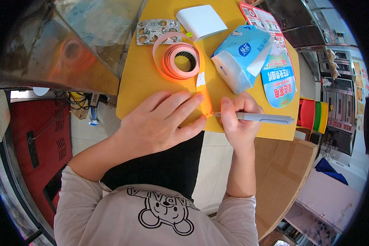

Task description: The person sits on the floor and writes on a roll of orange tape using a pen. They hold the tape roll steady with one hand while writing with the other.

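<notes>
Two hands work at the near edge of the yellow table [143, 82]. The left hand [162, 121] lies flat with fingers spread, pressing down the free end of the pink strip [205, 98], which runs from the tape roll [181, 61] farther back on the table toward the person. The strip's long axis points away from the body. The right hand [238, 119] is closed around a grey pen [260, 118], lying crosswise with its tip at the strip's right edge, just beside the left fingertips. A tissue pack [242, 55] sits right of the roll.
</notes>
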`<action>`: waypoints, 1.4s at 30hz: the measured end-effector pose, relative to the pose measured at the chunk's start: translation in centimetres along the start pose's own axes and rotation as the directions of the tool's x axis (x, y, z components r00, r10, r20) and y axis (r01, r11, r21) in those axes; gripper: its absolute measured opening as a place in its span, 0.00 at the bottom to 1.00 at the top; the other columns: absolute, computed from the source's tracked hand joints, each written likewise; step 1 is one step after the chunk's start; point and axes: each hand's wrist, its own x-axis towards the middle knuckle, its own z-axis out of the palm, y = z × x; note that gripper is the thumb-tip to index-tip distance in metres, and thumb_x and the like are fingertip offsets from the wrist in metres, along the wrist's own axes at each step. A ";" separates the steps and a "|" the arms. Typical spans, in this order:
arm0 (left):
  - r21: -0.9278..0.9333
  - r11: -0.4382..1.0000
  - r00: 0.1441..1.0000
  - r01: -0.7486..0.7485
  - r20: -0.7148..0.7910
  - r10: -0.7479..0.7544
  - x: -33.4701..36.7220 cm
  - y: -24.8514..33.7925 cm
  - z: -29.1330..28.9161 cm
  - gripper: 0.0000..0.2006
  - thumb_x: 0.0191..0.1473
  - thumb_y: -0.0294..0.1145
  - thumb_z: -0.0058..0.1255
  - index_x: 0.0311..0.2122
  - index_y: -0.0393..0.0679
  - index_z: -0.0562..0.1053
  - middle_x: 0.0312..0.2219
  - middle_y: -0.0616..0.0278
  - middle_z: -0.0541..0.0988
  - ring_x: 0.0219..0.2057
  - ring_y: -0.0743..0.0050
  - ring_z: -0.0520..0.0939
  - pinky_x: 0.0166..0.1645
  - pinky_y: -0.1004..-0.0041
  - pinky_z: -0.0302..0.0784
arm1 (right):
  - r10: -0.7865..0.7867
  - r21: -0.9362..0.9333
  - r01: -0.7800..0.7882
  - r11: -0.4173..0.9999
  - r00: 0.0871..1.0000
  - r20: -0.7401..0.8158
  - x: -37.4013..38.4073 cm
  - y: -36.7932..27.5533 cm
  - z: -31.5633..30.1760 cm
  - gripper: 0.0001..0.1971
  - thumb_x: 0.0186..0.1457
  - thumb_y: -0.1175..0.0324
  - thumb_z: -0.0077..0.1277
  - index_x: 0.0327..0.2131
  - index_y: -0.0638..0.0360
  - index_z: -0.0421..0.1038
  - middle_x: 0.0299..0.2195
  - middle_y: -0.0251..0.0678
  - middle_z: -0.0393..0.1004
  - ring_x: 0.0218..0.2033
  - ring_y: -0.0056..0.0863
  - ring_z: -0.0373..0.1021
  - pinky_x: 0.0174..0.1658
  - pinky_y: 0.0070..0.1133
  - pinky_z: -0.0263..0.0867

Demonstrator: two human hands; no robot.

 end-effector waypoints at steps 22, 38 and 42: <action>-0.019 1.000 0.999 0.011 -0.039 -0.011 -0.1 0.0 0.1 0.15 0.46 0.37 0.54 0.43 0.62 0.75 0.47 0.68 0.74 0.47 0.74 0.74 0.50 0.72 0.70 | -0.087 -0.014 0.087 0.996 0.996 0.020 1.0 -0.9 1.3 0.15 0.48 0.79 0.57 0.16 0.57 0.61 0.13 0.26 0.64 0.14 0.12 0.58 0.18 0.15 0.54; -0.019 1.000 0.999 0.019 -0.026 -0.019 -0.1 0.1 0.1 0.16 0.45 0.37 0.53 0.43 0.62 0.75 0.48 0.67 0.73 0.47 0.73 0.74 0.49 0.72 0.70 | -0.131 -0.031 0.131 0.991 0.991 0.006 1.2 -0.7 1.3 0.17 0.47 0.78 0.58 0.15 0.58 0.59 0.11 0.30 0.61 0.11 0.17 0.56 0.16 0.18 0.51; -0.018 1.000 1.000 0.006 -0.006 -0.006 -0.1 0.0 0.0 0.17 0.45 0.37 0.52 0.44 0.61 0.74 0.48 0.67 0.73 0.46 0.72 0.74 0.49 0.72 0.70 | -0.131 -0.084 0.132 0.988 0.991 0.014 1.2 -0.8 1.3 0.17 0.47 0.77 0.58 0.15 0.57 0.59 0.11 0.30 0.61 0.10 0.18 0.56 0.16 0.18 0.52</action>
